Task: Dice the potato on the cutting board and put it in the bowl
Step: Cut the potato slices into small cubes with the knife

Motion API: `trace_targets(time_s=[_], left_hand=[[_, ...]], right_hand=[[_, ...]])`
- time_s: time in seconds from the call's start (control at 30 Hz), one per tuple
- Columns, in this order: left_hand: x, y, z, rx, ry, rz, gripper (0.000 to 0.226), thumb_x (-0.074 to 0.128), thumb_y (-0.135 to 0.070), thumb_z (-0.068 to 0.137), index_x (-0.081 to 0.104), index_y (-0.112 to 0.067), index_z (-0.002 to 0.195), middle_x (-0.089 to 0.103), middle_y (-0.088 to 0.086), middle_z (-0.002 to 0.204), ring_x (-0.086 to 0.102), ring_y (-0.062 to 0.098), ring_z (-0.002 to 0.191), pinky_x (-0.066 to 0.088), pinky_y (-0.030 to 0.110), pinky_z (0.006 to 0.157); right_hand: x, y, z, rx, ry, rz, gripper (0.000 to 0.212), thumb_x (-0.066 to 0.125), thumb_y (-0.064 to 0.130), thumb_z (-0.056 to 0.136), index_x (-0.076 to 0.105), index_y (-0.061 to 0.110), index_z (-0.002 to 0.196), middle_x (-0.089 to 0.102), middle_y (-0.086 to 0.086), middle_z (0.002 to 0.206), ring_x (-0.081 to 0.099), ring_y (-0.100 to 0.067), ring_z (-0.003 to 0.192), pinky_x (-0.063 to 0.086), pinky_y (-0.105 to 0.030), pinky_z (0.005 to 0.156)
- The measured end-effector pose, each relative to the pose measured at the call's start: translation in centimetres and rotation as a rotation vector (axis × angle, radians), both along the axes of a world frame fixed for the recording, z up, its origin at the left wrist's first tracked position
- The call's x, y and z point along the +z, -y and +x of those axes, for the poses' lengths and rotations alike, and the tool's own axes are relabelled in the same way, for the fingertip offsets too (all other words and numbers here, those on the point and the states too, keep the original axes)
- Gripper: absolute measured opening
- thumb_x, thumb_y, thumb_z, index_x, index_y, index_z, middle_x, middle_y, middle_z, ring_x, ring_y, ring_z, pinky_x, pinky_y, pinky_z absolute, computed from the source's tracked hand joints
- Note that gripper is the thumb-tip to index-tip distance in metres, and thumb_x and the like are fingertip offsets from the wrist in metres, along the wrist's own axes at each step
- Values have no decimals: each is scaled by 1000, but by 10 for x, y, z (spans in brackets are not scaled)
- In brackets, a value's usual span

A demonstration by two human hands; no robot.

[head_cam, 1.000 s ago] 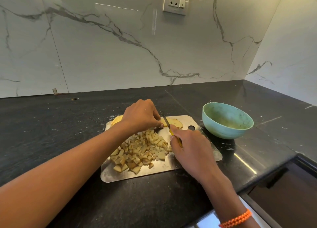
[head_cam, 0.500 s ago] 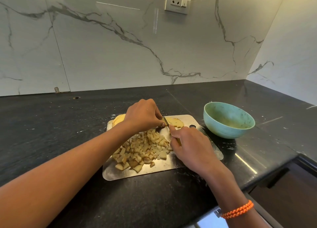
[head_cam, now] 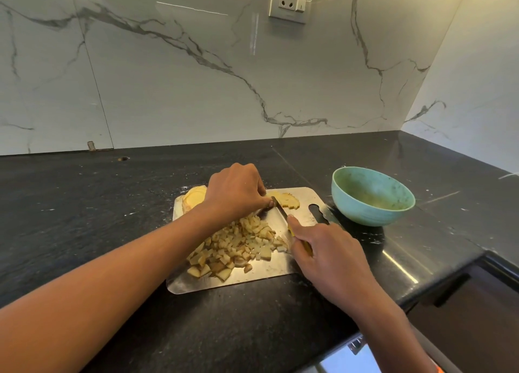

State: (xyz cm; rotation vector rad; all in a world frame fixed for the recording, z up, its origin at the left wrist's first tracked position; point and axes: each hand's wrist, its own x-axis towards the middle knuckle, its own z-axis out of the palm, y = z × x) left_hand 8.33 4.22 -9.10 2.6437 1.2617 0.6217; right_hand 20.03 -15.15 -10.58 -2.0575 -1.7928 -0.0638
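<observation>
Since the earlier frame your right hand point(head_cam: 331, 249) has drawn back toward you, baring more of the knife point(head_cam: 279, 208) blade; your left hand point(head_cam: 234, 193) has barely shifted. Right fingers are curled round the yellow handle, forefinger along the spine. Left fingers are curled, tips pressing down on potato slices point(head_cam: 283, 200) just beside the blade. Diced potato point(head_cam: 238, 246) lies heaped between your two hands on the cutting board point(head_cam: 264, 271); an uncut piece point(head_cam: 193, 198) sits behind your left knuckles. The bowl point(head_cam: 370, 207) stands beyond your right fingertips and holds no dice yet. Step: dicing, unfinished. Next: keep your left fingertips clear of the edge while cutting.
</observation>
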Motion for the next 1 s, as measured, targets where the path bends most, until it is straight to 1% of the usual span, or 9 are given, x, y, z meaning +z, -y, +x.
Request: trace_targets(time_s=[0.07,0.27,0.33,0.4,0.5,0.6,0.7,0.8,1.0], left_hand=[[0,1,0,3,-5,9,33,79,-53,88,83,-26,108,79,-12,92,65,5,69,59,27,64],[1,-2,-1,-6,-15,5,34,79,-54,87,83,-27,108,79,-13,92,65,5,70,58,26,63],[3,-5,-3,-29,-17,-32,32,81,-53,86,83,-28,108,79,-13,91,66,5,72,58,27,63],[5,-10,-6,-44,1,-90,29,83,-50,85,83,-29,105,79,-14,90,67,4,73,60,30,65],[9,-16,-11,-59,27,-142,24,85,-43,85,84,-27,103,79,-12,89,69,5,75,64,35,73],[10,-18,-14,-69,28,-152,20,87,-39,84,85,-26,99,79,-13,88,69,6,76,63,34,74],[10,-20,-15,-76,35,-149,18,88,-38,83,85,-27,97,79,-14,88,69,5,76,60,30,70],[9,-20,-15,-77,40,-141,17,88,-38,83,85,-28,96,78,-14,86,69,5,75,61,30,69],[7,-19,-14,-65,38,-132,17,87,-39,84,85,-29,97,78,-14,82,69,6,74,64,35,71]], right_hand=[[-1,5,1,3,-2,8,49,42,41,105,42,37,154,67,12,94,56,-9,83,49,-36,71],[-5,12,1,2,-44,69,46,46,39,105,46,36,151,67,13,81,57,-8,72,46,-31,63],[-7,12,1,-7,-74,106,45,49,37,104,50,36,149,62,14,70,56,-9,66,45,-32,60],[-6,11,1,-21,-109,148,44,51,36,104,51,37,148,52,14,59,53,-10,60,38,-29,55],[-3,6,-1,-28,-141,161,44,51,37,104,50,39,148,48,12,53,51,-10,55,32,-26,52],[0,-5,-6,-23,-115,123,45,49,38,105,48,38,149,51,14,56,51,-9,56,34,-25,53],[3,-17,-10,-23,-76,99,44,47,38,106,49,37,150,61,14,69,55,-10,65,45,-33,60],[5,-21,-11,-29,-46,84,44,46,38,106,50,36,150,72,10,84,60,-11,73,54,-38,70],[4,-21,-11,-16,-26,73,44,45,38,106,48,36,150,73,10,90,61,-11,77,55,-41,72]])
